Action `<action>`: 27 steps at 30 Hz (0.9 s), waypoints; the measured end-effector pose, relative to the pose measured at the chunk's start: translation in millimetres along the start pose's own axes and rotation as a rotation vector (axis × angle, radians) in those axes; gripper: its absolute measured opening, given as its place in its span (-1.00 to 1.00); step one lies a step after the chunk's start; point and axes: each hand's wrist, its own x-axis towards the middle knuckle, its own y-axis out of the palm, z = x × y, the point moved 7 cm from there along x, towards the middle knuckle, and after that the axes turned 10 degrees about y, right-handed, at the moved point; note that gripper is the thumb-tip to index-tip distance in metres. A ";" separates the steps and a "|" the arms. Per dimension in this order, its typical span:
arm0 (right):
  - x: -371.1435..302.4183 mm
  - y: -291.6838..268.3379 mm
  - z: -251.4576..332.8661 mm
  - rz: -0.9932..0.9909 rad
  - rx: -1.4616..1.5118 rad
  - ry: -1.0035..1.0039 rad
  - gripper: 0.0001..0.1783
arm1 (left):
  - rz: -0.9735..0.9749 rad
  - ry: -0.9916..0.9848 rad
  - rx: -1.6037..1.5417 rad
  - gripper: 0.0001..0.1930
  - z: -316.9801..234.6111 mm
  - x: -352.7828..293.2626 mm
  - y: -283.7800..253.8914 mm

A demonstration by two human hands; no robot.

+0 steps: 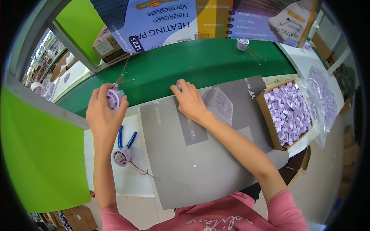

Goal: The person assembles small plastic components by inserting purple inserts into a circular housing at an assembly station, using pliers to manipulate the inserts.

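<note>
Fingers of my left hand (103, 111) clamp one small motor (114, 98); right hand (189, 101) pinches a lilac piece. Second motor (122, 156) waits, box (269, 123) full.

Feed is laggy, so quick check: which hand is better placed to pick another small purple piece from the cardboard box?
Probably the right hand: it rests on the grey mat, on the side of the cardboard box. The left hand already holds a round purple part.

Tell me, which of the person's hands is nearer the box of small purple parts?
Right. The right hand rests on the grey mat, left of the box; the left hand is farther left, holding a round part.
</note>
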 end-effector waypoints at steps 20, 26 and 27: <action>-4.8 -62.0 -32.3 0.161 0.986 0.409 -0.61 | 0.608 0.301 -0.131 -0.89 -67.3 -94.5 80.4; -29.6 -98.8 -18.3 0.209 1.178 0.230 -0.54 | 0.547 0.202 -0.564 -0.83 -71.5 -71.7 86.8; -31.9 -100.2 -17.4 0.209 1.180 0.234 -0.54 | 0.551 0.200 -0.564 -0.83 -71.6 -69.1 89.0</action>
